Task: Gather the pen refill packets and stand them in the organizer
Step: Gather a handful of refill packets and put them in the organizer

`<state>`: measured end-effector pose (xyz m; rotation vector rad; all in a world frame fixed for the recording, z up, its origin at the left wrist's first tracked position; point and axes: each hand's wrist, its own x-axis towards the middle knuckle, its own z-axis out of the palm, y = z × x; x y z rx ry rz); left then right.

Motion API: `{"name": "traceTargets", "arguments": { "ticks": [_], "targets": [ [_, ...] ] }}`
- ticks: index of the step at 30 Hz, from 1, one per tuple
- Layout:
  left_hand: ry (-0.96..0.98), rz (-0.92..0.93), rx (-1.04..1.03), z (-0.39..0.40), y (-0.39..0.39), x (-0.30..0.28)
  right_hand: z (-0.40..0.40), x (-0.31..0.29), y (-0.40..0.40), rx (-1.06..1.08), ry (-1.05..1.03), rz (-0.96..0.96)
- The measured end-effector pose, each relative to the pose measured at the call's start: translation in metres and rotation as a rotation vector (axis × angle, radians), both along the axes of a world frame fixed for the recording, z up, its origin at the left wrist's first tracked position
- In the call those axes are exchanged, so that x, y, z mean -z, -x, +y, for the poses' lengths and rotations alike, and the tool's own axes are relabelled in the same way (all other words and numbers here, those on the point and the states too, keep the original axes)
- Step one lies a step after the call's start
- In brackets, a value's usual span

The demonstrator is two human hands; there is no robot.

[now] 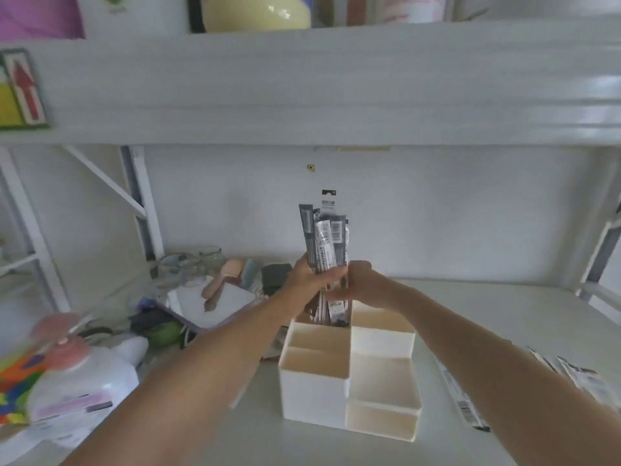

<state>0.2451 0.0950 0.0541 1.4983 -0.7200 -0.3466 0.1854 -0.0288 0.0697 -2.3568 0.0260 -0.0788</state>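
Observation:
A bundle of several long, dark grey and white pen refill packets (325, 240) stands upright, its lower ends reaching into the back left compartment of the white organizer (316, 388). My left hand (307, 277) grips the bundle from the left at mid height. From the right, my right hand (361, 284) closes on the same bundle. More refill packets (465, 403) lie flat on the desk to the right of the organizer, partly hidden behind my right forearm, with others (584, 378) further right.
Clutter fills the left side of the desk: glass jars (191, 267), a wooden brush on a white tray (218, 297), a white bottle (94, 378) and colourful items. A white shelf (302, 89) hangs overhead. A shelf frame (598, 264) borders the right.

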Motion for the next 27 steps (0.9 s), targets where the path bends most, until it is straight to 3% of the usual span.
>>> {"name": "traceTargets", "arguments": {
  "ticks": [4, 15, 22, 27],
  "targets": [
    [-0.091, 0.015, 0.022, 0.006, -0.008, 0.012, 0.005, 0.021, -0.004, 0.069, 0.085, -0.014],
    [-0.095, -0.364, -0.004, 0.005, 0.004, 0.009, 0.005, 0.016, 0.011, 0.125, -0.080, -0.013],
    [-0.077, -0.336, -0.187, -0.006, 0.013, 0.013, 0.009, 0.012, 0.012, 0.155, -0.100, 0.002],
    [-0.206, -0.396, -0.120, 0.004, 0.013, 0.011, 0.009, 0.013, 0.012, 0.144, -0.102, 0.047]
  ]
}}
